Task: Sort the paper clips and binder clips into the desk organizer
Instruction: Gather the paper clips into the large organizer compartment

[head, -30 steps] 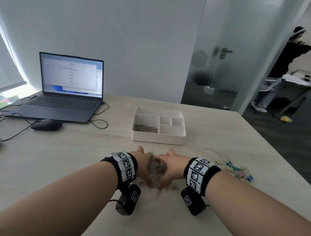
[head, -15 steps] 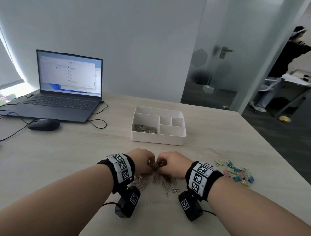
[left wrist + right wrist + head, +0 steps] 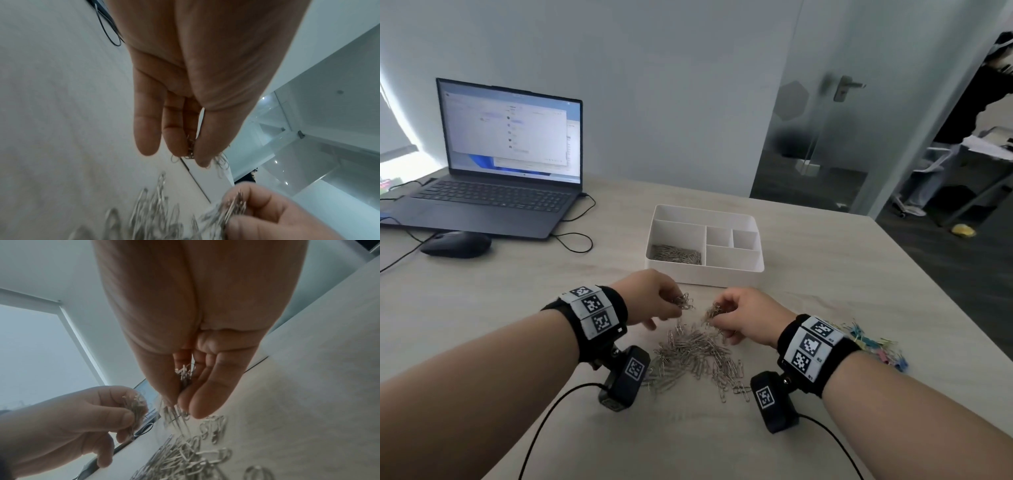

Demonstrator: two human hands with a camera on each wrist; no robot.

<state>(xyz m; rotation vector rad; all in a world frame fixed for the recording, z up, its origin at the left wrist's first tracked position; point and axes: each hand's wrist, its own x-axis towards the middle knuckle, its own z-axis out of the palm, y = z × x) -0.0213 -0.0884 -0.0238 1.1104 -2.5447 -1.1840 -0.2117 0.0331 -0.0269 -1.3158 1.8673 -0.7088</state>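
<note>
A heap of silver paper clips (image 3: 697,356) lies on the table between my wrists. My left hand (image 3: 654,301) pinches a small bunch of clips (image 3: 683,301) above the heap; the left wrist view shows them between thumb and fingers (image 3: 190,149). My right hand (image 3: 743,320) pinches another bunch (image 3: 712,311), seen in the right wrist view (image 3: 185,374). The white desk organizer (image 3: 726,277) stands just beyond the hands, and its large left compartment holds paper clips (image 3: 676,254). Coloured binder clips (image 3: 876,346) lie scattered behind my right wrist.
An open laptop (image 3: 496,178) with a black mouse (image 3: 457,244) and loose cables (image 3: 575,236) occupies the far left of the table. The table's right edge (image 3: 941,308) runs close to the binder clips. A person (image 3: 976,102) stands beyond the glass door.
Both hands were cupped together on the heap, then rose and drew apart, each now pinching its own bunch. The heap lies exposed between the wrists.
</note>
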